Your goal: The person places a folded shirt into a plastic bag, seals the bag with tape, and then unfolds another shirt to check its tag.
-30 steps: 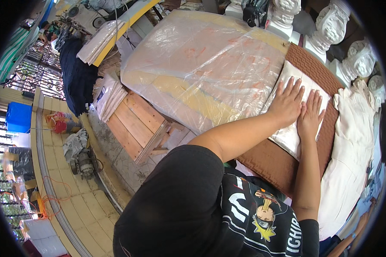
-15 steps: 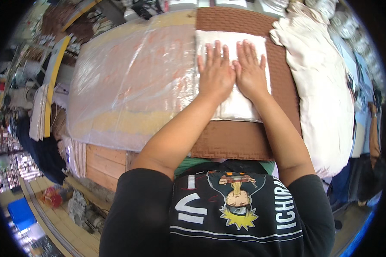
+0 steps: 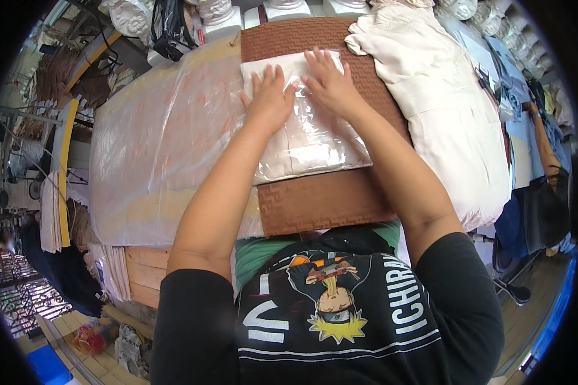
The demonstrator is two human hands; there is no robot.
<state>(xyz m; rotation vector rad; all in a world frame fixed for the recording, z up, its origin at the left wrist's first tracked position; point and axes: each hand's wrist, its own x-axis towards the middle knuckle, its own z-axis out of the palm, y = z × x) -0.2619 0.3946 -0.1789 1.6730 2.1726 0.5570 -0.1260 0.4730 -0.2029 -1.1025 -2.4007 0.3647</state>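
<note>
A folded off-white garment in a clear plastic bag [image 3: 295, 151] lies on a brown textured mat [image 3: 327, 202]. My left hand [image 3: 270, 99] rests on its far left part, fingers spread. Toward the far right corner, my right hand [image 3: 331, 80] lies on the plastic with fingers apart. Neither hand grips anything. Between and below them the clear film looks wrinkled and shiny.
Left of the mat, clear plastic sheeting [image 3: 167, 147] covers the table. A heap of off-white garments [image 3: 459, 138] lies to the right. White mannequin heads and a black bag [image 3: 170, 29] stand along the far edge. Another person's arm [image 3: 546, 144] shows at far right.
My hands have moved apart from side by side on the bag, the right one toward its far right corner. The bag sits slightly turned, and the whole view has shifted.
</note>
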